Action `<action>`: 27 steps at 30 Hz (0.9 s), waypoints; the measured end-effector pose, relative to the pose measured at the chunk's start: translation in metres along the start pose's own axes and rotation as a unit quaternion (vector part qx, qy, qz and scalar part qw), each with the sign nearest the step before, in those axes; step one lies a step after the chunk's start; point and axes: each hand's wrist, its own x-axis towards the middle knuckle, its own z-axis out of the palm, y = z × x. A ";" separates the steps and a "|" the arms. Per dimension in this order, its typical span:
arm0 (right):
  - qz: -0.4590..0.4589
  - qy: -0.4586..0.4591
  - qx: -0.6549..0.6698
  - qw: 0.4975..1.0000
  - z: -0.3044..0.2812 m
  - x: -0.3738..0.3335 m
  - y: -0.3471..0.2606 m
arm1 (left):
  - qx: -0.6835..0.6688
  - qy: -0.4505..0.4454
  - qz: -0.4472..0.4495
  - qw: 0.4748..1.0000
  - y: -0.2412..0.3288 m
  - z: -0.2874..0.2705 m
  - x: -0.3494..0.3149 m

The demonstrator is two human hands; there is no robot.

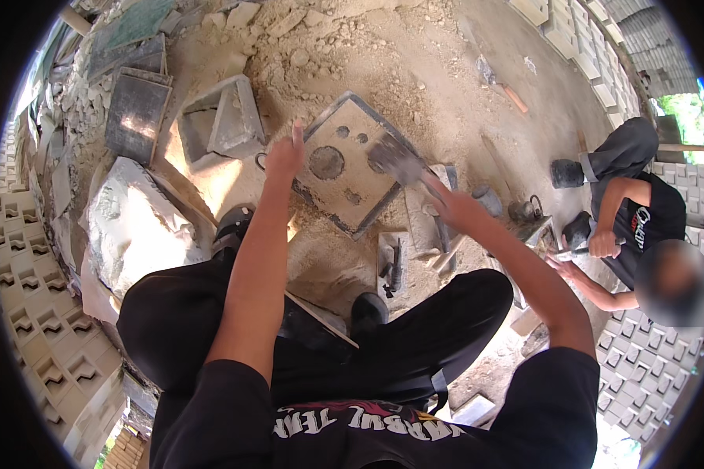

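Observation:
A square dark-rimmed frame [383, 209] packed with sandy material lies on the ground before me, with several round dark hollows in its top. My right hand [457, 211] is closed around the handle of a wide flat brush [397, 158]. The brush is smeared by motion, and its broad end is over the frame's right side, partly covering one hollow. At the frame's left corner my left hand [285, 158] is closed with the thumb pointing up; what its fingers grip is hidden. A metal ring [260, 161] shows beside that hand.
A hollow box-shaped mould [241, 129] and dark flat boards [137, 117] lie at left, near a pale sack [137, 223]. Loose sand [352, 47] is heaped behind. A trowel [502, 86] lies far right. Small tools [393, 266] lie nearer. Another person [641, 203] works at right with a hand tool.

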 end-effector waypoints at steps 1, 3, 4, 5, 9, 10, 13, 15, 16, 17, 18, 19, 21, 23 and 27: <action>-0.010 -0.009 -0.004 1.000 0.004 -0.032 0.022 | -0.012 -0.008 0.004 1.000 -0.002 0.001 0.000; -0.053 0.012 0.007 0.998 0.003 -0.084 0.067 | -0.011 -0.005 -0.001 1.000 0.008 0.004 0.001; -0.085 0.031 0.023 0.996 0.003 -0.100 0.080 | -0.012 -0.007 -0.006 1.000 0.011 0.008 -0.001; -0.092 0.040 0.033 0.994 -0.005 -0.092 0.068 | 0.002 0.008 0.014 1.000 0.000 0.010 0.005; -0.183 0.209 0.106 0.955 -0.013 -0.011 0.002 | 0.037 0.017 0.024 0.999 -0.006 0.011 0.011; -0.161 0.188 0.133 0.960 -0.020 0.021 -0.022 | 0.040 0.008 0.006 0.999 0.001 0.006 0.005; -0.092 0.070 0.107 0.987 -0.061 0.092 -0.080 | 0.046 0.003 0.001 0.999 0.015 -0.003 -0.007; -0.058 -0.003 0.051 0.997 -0.069 0.093 -0.085 | 0.045 0.013 -0.002 0.999 0.016 -0.006 -0.009; -0.046 -0.041 0.028 0.998 -0.067 0.095 -0.084 | 0.050 0.020 -0.007 0.999 0.012 -0.007 -0.009; -0.113 0.006 0.016 0.993 -0.046 0.089 -0.050 | 0.054 0.028 0.009 0.998 0.007 -0.002 -0.008; -0.173 0.053 0.007 0.983 -0.020 0.070 -0.005 | 0.058 0.031 0.028 0.997 -0.001 0.003 -0.007; -0.126 0.004 0.004 0.992 -0.009 0.042 0.022 | 0.060 0.040 0.045 0.996 -0.006 0.006 -0.003; -0.081 -0.043 -0.016 0.996 -0.011 -0.029 0.059 | 0.029 0.038 0.039 0.998 0.004 0.002 -0.008; -0.122 0.007 -0.001 0.993 -0.026 -0.048 0.056 | 0.013 0.045 0.035 0.998 0.008 -0.004 -0.012; -0.073 0.033 0.047 0.996 -0.053 0.027 -0.011 | 0.019 0.055 0.035 0.998 0.012 -0.005 -0.012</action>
